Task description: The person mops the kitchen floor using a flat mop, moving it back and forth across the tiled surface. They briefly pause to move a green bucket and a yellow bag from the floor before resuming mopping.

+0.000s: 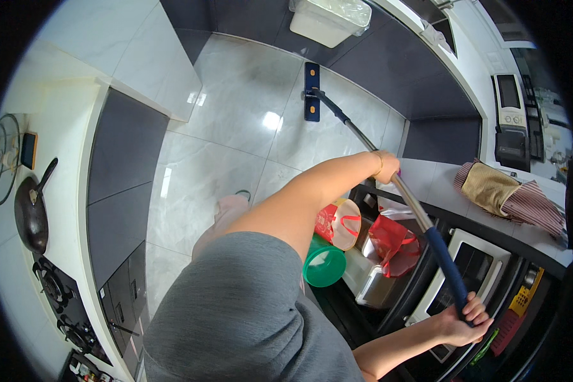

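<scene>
A flat mop with a navy head (pixel 312 112) and a steel pole (pixel 413 203) runs diagonally from the tiled floor to the lower right. Its head lies on the floor near the dark cabinet fronts. My left hand (pixel 387 166), with a thin bracelet at the wrist, is closed around the middle of the pole. Near the pole's end, my right hand (pixel 465 321) grips the dark blue handle sleeve (pixel 441 253). The head's pad is hidden beneath it.
A lined white bin (pixel 327 24) stands near the cabinets at the top. At right are a green bucket (pixel 324 267), red bags (pixel 389 238) and a black rack holding a white oven (pixel 458 272). A counter at left holds a wok (pixel 31 215) and gas stove (pixel 52 286).
</scene>
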